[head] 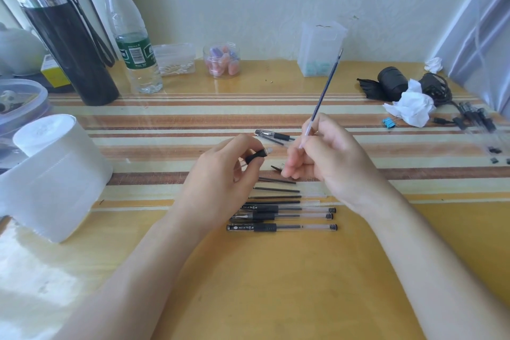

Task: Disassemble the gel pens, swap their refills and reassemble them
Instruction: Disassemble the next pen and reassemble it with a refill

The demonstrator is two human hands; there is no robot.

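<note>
1. Left hand [223,171]: clenched on a black-gripped pen section [256,157], above the pen row [281,215] on the desk [276,284].
2. Pen row: assembled pens and loose refills lying side by side.
3. Right hand [325,154]: pinching a refill [324,96], angled upward, above the row's right end.

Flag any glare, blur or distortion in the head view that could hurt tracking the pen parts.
Head view: strong window glare washes out the table at lower left; wide-angle distortion bends the thermos and the frame edges; the right hand and its refill show slight motion blur; the pens in the row near the middle stay fairly sharp.
</note>
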